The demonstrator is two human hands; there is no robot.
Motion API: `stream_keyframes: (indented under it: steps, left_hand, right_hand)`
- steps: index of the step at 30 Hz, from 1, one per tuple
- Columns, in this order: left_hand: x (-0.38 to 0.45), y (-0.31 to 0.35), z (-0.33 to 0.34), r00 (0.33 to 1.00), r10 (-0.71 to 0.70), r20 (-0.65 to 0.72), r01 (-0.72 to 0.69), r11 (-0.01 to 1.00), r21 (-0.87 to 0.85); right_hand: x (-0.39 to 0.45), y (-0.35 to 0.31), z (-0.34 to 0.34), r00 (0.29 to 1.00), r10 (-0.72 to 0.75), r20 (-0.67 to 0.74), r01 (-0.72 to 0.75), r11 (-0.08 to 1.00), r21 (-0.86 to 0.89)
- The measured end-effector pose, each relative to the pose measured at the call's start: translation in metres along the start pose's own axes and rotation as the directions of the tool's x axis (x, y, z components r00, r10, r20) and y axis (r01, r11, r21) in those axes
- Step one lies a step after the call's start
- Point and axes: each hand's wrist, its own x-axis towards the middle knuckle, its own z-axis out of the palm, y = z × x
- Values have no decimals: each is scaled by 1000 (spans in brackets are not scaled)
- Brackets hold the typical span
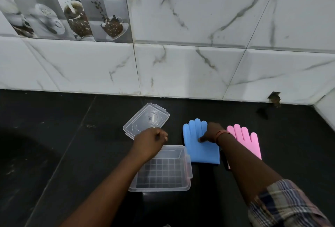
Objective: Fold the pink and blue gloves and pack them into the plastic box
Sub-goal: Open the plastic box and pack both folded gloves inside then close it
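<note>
Gloves lay flat and unfolded on the black stone worktop [54,136], side by side with their fingers pointing toward the white marble-veined wall tiles [199,60]. The sky-blue rubber glove [197,150] sat just right of the clear rectangular plastic box [186,170], and the pale pink rubber glove [248,139] lay just beyond it to the right, partly hidden by the forearm.

The right hand [211,133] rested on the blue glove near the base of its fingers, thumb pressed down on it — whether the other fingers curled round anything could not be told. An orange band [222,133] circled that wrist, and a plaid sleeve [284,203] showed at the lower right.

The left hand [150,140] hovered over the far rim of the open box with its fingers loosely curled, apparently gripping nothing. The clear plastic lid [145,118] lay on the worktop just behind the box; a small dark mark at its centre was too small to read.

Patterned tiles with coffee cups and beans [72,13] covered the upper left wall.
</note>
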Motion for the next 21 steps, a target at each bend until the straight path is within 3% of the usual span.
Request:
stream_keyframes:
  steps: [4, 9, 13, 16, 21]
  left_hand:
    - [3, 22, 27, 972, -9, 236, -34, 983, 180]
    - [0, 28, 46, 971, 2, 239, -39, 988, 151]
    - [-1, 29, 48, 982, -38, 186, 35, 999, 19]
    - [-2, 31, 42, 995, -75, 63, 83, 986, -143]
    - [-7, 36, 33, 973, -192, -130, 112, 881, -459]
  right_hand:
    - [5, -6, 2, 998, -52, 48, 50, 998, 32]
    - [5, -4, -8, 987, 4, 161, -30, 987, 160]
    - [6, -4, -15, 976, 30, 215, -84, 966, 246]
    - [2, -6, -19, 972, 18, 233, -95, 942, 323]
    - [-9, -13, -35, 983, -119, 139, 26, 842, 539]
